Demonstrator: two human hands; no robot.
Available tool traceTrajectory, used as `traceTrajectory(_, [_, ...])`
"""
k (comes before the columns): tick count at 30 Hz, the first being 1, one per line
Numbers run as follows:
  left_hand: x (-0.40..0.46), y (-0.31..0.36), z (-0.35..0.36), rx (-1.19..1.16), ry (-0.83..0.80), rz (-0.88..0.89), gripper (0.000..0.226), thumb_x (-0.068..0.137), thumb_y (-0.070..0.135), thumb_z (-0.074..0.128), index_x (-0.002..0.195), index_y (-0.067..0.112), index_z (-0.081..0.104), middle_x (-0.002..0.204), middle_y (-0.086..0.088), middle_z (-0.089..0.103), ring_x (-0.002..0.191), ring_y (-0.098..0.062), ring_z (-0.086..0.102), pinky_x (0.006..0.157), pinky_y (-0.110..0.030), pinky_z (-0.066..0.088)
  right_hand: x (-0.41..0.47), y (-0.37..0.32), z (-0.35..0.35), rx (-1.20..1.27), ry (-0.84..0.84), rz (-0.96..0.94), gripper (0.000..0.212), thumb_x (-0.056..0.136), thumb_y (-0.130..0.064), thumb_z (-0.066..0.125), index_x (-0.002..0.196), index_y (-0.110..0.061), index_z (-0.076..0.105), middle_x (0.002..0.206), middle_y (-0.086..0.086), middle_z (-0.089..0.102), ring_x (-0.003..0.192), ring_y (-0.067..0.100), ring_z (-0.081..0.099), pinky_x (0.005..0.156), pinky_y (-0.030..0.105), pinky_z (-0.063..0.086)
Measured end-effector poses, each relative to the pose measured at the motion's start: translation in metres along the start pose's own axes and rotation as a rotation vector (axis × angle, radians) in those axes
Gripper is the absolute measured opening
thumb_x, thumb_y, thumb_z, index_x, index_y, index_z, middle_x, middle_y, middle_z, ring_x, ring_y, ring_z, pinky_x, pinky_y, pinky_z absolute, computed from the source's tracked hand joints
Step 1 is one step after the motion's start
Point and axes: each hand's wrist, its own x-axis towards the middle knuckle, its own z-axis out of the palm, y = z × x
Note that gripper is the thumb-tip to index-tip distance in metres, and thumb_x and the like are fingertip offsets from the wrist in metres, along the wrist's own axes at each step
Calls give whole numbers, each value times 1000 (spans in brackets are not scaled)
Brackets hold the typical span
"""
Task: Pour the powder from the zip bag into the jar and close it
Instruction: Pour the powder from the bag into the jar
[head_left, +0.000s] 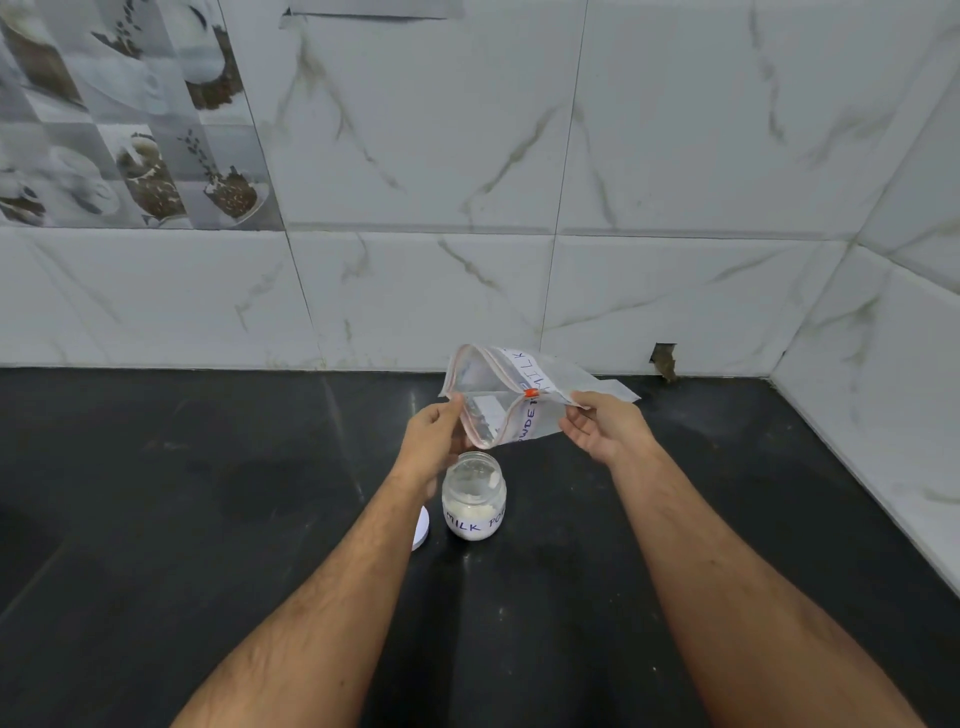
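Right, over on the left, the white lid (422, 529) lies on the black worktop (156, 493), half hidden behind the left forearm and just beside the jar (474, 496). Left hand (435, 434) next: its grip is narrow, thumb and fingertips pinching the near edge of the zip bag (511, 397) at its open mouth, wrist bent up and the forearm reaching in from the lower left. Straight below that mouth stands the jar, upright, open, with white powder (470, 512) settled in its lower half and a "MILK" label round it. The bag hangs tilted over it, mouth down and spread, the orange slider (530, 393) parked partway along the zip. It looks close to empty, though the clear film makes that hard to call. Moving right, the right hand (605, 426) holds the far side of the bag, palm turned up, fingers curled loosely under the plastic and thumb on top.

To finish this pour well, I'd keep the lowest corner of the mouth directly over the jar opening, lift the right side higher so the last powder slides down, and tap the film gently rather than shake it. After that comes the lid.
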Motion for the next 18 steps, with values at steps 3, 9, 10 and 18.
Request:
traceTrajectory(3, [5, 1, 7, -58, 71, -54, 17, 99, 22, 57, 91, 11, 66, 72, -2, 73, 52, -8, 65, 60, -27, 49, 1, -4, -7, -29, 14, 16, 14, 96, 0, 58, 110, -2, 58, 78, 9, 61, 59, 11, 56, 48, 27, 59])
traceTrajectory(9, [18, 7, 23, -286, 176, -170, 11, 95, 8, 57, 91, 9, 66, 67, -1, 71, 62, -14, 70, 72, -35, 59, 6, -16, -29, -176, 79, -134, 66, 94, 6, 55, 153, -15, 33, 115, 20, 66, 76, 21, 67, 69, 38, 60])
traceTrajectory(10, [20, 8, 26, -309, 179, -174, 10, 95, 8, 56, 93, 9, 66, 71, -2, 69, 65, -15, 71, 74, -36, 60, 7, -17, -33, -199, 69, -138, 54, 95, 4, 54, 146, -11, 44, 116, 20, 68, 78, 23, 70, 65, 37, 59])
traceTrajectory(18, [26, 17, 58, -403, 232, -129, 12, 95, 5, 54, 103, 1, 63, 81, -8, 70, 55, -15, 72, 59, -32, 62, 12, -27, -64, -192, 115, -141, 20, 94, -3, 61, 113, -1, 68, 102, 16, 73, 74, 21, 74, 54, 29, 59])
